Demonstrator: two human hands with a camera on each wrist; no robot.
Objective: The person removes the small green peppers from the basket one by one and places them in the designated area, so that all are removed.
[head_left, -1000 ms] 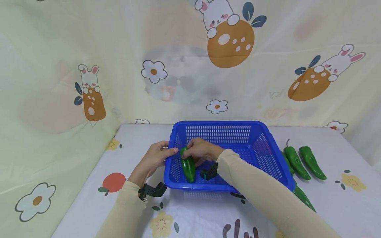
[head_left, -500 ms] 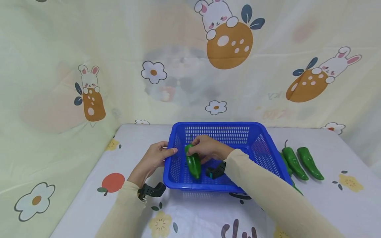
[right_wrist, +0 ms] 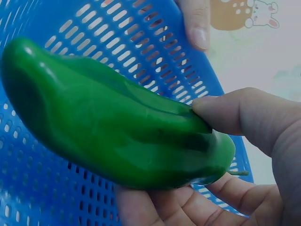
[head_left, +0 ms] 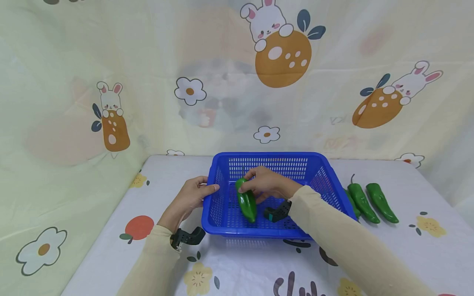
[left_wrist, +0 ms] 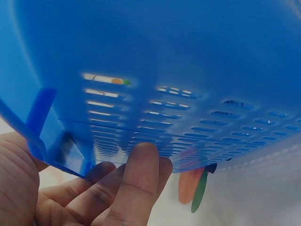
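Note:
My left hand grips the left rim of a blue plastic basket, thumb over the top edge. In the left wrist view, its fingers rest against the basket's slotted outer wall. Inside the basket, toward its left side, my right hand holds a glossy green pepper near the stem end. The right wrist view has the thumb on one side of this pepper and the fingers on the other, with the thin stem beyond them. The pepper's tip slants down toward me.
Right of the basket lie two green peppers on the white printed tablecloth. A third pepper is partly hidden by the basket's right wall. A patterned curtain hangs behind the table.
My right hand has moved right with the pepper, away from the basket's left wall. The left hand keeps its grip on the rim. The view has shifted slightly.

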